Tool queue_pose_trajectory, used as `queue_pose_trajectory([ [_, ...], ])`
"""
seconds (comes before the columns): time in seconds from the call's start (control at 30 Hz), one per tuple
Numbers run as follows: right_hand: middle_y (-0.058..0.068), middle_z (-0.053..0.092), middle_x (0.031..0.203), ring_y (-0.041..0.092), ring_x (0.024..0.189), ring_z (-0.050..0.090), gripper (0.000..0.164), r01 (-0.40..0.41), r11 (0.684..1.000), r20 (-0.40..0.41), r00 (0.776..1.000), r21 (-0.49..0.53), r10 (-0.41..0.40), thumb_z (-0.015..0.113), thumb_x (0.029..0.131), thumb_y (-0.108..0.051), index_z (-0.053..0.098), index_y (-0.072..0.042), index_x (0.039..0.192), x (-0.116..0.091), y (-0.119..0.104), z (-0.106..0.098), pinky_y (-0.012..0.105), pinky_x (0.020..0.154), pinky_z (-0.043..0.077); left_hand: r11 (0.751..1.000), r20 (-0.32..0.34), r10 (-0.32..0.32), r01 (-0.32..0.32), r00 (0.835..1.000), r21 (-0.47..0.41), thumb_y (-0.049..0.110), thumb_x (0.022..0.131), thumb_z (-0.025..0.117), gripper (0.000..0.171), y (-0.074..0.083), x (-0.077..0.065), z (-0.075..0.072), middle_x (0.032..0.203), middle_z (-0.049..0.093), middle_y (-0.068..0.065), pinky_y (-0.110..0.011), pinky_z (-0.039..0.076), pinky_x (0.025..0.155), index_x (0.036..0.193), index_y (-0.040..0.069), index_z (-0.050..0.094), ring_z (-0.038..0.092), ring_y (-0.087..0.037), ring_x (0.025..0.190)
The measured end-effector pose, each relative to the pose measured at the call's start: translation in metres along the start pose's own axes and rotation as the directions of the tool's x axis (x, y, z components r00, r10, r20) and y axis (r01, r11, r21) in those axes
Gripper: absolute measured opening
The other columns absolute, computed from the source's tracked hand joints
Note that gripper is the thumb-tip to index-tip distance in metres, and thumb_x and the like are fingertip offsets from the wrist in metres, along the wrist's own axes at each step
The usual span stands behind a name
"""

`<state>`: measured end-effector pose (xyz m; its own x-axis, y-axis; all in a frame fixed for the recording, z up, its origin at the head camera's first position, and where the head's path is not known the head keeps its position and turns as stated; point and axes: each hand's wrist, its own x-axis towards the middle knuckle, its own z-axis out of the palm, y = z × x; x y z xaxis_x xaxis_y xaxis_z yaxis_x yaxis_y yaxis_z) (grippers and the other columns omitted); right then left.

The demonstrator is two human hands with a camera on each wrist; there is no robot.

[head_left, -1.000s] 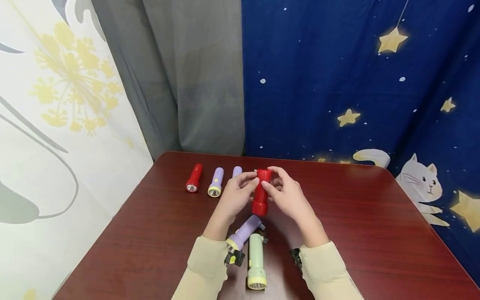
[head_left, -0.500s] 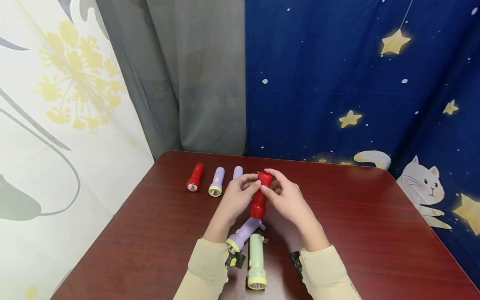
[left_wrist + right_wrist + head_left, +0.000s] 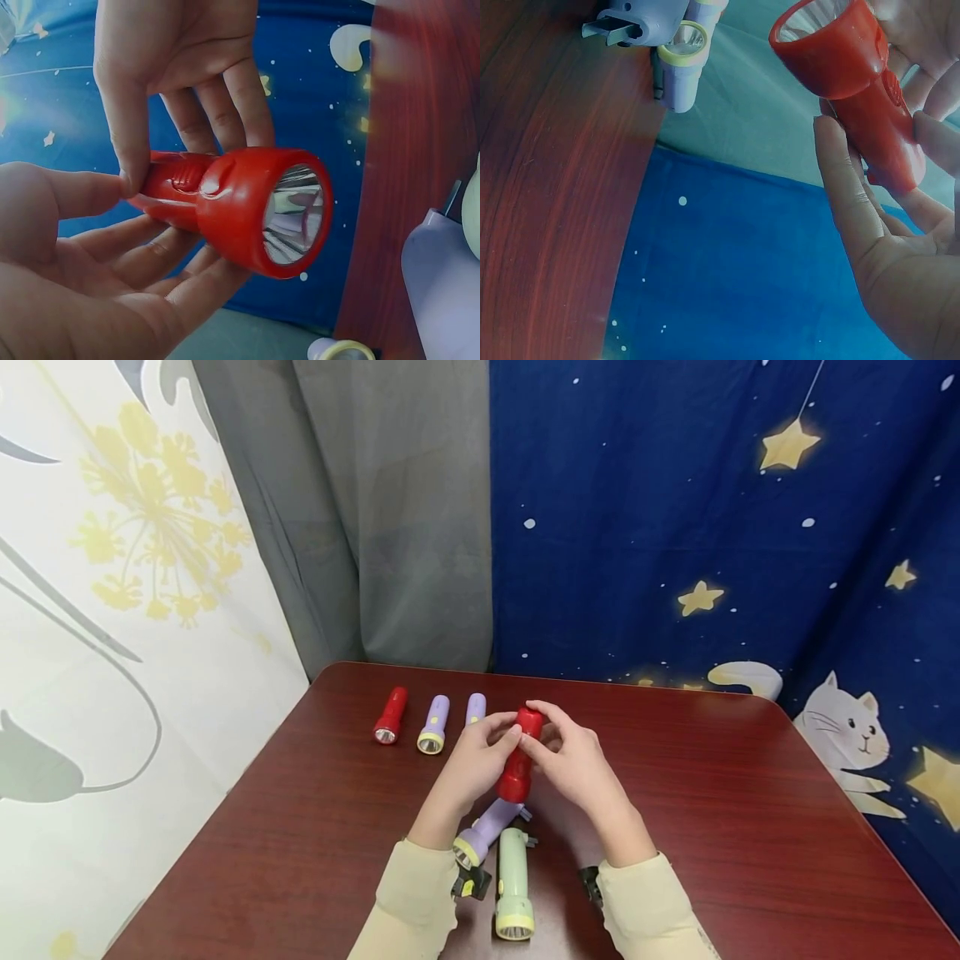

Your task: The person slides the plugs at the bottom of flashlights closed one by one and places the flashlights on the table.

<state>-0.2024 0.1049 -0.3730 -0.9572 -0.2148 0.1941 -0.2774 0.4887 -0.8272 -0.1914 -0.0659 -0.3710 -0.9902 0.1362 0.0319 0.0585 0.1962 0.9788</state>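
A silvery reflector [image 3: 296, 214] and a ridged switch [image 3: 187, 180] on a raised red flashlight [image 3: 517, 775] show clearly from the left wrist, while the head view gives mainly its smooth red body. The right wrist view picks out the two flat metal prongs [image 3: 611, 31] of a purple flashlight, tiny from above. Sleeves pushed clear of the wrists, a person extends both arms over the dark red worktop [image 3: 720, 827]; the left hand [image 3: 477, 760] and right hand [image 3: 576, 764] close in from either side, thumbs nearly meeting on the casing and fingers curved around it, both holding the flashlight. It sits between the hands, tilted, its wide lamp end toward the near side. Just nearer lie a purple flashlight [image 3: 487, 832] and, beside it, a green flashlight [image 3: 513, 870]. At far left, a second red flashlight [image 3: 392, 714], a second purple flashlight [image 3: 435, 722] and a third purple flashlight [image 3: 476, 707], partly hidden behind the left hand, form a row.
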Motion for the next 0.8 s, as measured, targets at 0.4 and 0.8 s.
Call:
queue_pose_trajectory([
  [0.4,0.011,0.077,0.108,0.016,0.084,0.07,0.051,0.016,0.992,-0.036,0.999,-0.127,-0.021,0.073,0.1,-0.018,0.06,-0.018,0.149,-0.003,-0.006,0.002,0.036,0.079,0.062,0.998,-0.016,0.011,-0.01,1.0,0.07,0.028,0.105,0.066,0.052,0.002,-0.004,0.001,0.139,0.07,-0.019,-0.049,0.061,0.104,0.149,0.002,0.058,0.069,-0.034,0.128],
  [0.8,0.008,0.078,0.101,0.014,0.079,0.07,0.046,0.0,0.984,-0.074,0.997,-0.178,-0.013,0.074,0.095,-0.016,0.066,-0.013,0.141,-0.008,-0.014,0.003,0.034,0.076,0.063,0.997,-0.016,0.002,0.0,1.0,0.077,0.024,0.106,0.066,0.048,0.002,-0.006,0.004,0.136,0.071,-0.016,-0.046,0.063,0.101,0.149,0.004,0.06,0.071,-0.031,0.123],
])
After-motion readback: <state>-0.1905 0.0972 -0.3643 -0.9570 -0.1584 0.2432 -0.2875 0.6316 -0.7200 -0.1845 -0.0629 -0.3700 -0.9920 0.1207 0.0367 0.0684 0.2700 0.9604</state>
